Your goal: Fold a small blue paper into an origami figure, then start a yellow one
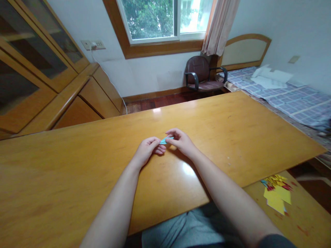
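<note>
A small light-blue folded paper [163, 140] is held between both hands just above the middle of a long wooden table [232, 137]. My left hand [148, 149] curls its fingers around the paper's left end. The fingertips of my right hand [181, 141] pinch its right end. Most of the paper is hidden by the fingers.
A lower wooden surface at the right holds a pile of yellow, red and blue paper pieces [277, 193]. Behind the table stand a dark office chair [201, 74], a bed [289, 93] with a checked cover, and wooden cabinets [38, 75] along the left wall.
</note>
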